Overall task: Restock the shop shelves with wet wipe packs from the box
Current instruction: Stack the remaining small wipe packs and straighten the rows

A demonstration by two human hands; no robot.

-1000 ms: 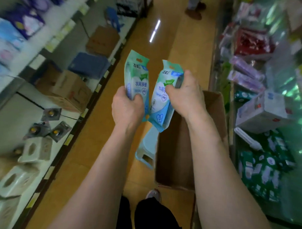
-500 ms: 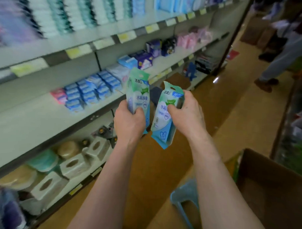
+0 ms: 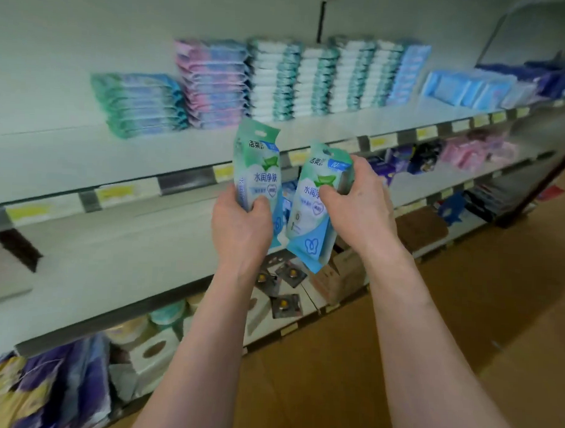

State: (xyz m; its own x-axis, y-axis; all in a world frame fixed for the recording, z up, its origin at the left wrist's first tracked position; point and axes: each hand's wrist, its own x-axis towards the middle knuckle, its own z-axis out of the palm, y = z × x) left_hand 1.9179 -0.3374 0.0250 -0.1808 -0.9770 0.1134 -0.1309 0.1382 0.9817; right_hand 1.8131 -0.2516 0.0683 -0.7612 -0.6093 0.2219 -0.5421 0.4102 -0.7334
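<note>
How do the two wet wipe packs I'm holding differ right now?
The left green-and-blue plastic wipe pack stands upright and higher; the right green-and-blue plastic wipe pack tilts, lower. The left hand grips its pack's lower end; the right hand grips its pack's upper half. Both share the same print.

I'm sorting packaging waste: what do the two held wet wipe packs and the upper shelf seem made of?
Left pack and right pack: likely thin plastic film, glossy and printed, with flat sealed edges and a punched hang hole. Upper shelf: probably painted metal, smooth matte off-white; blur leaves it open.
</note>
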